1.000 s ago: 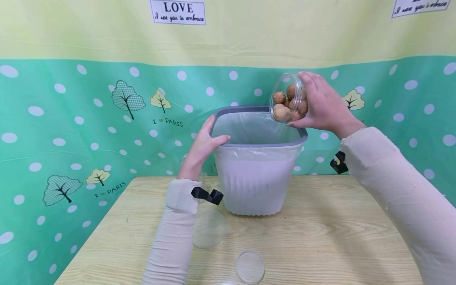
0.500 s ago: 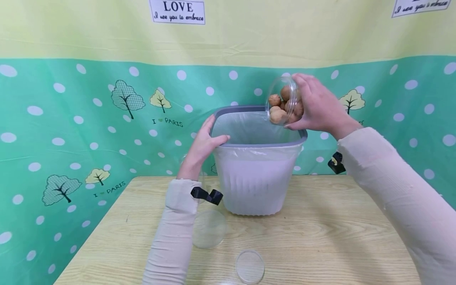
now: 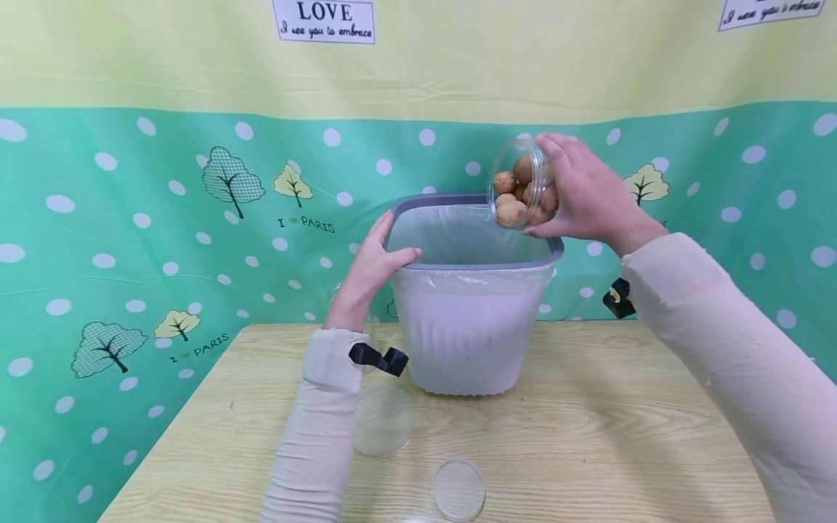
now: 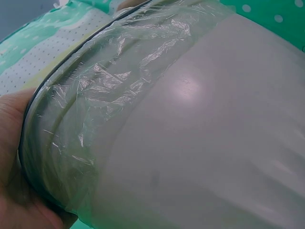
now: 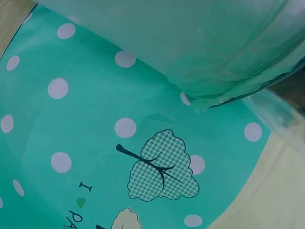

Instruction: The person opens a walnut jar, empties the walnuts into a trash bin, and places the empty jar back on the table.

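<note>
My right hand (image 3: 591,189) grips a clear round jar (image 3: 502,156) tipped on its side, its mouth facing left over the bin's right rim. Several walnuts (image 3: 512,212) lie inside the jar. At the other side, my left hand (image 3: 373,269) holds the left rim of the trash bin (image 3: 467,334), thumb over the edge. That bin is white with a grey rim and a clear liner bag (image 3: 451,225). The left wrist view shows the liner (image 4: 109,95) folded over the rim beside my fingers. In the right wrist view the jar is barely visible at the right edge.
Two clear round lids lie on the wooden table (image 3: 575,450): a larger lid (image 3: 382,421) by my left sleeve and a smaller lid (image 3: 459,490) nearer. A clear container (image 3: 371,335) stands partly hidden behind my left wrist. A patterned cloth (image 3: 163,269) hangs behind.
My right hand has moved the jar slightly left and down over the bin, then held it there. The walnuts are still in the jar. My left hand stays on the rim.
</note>
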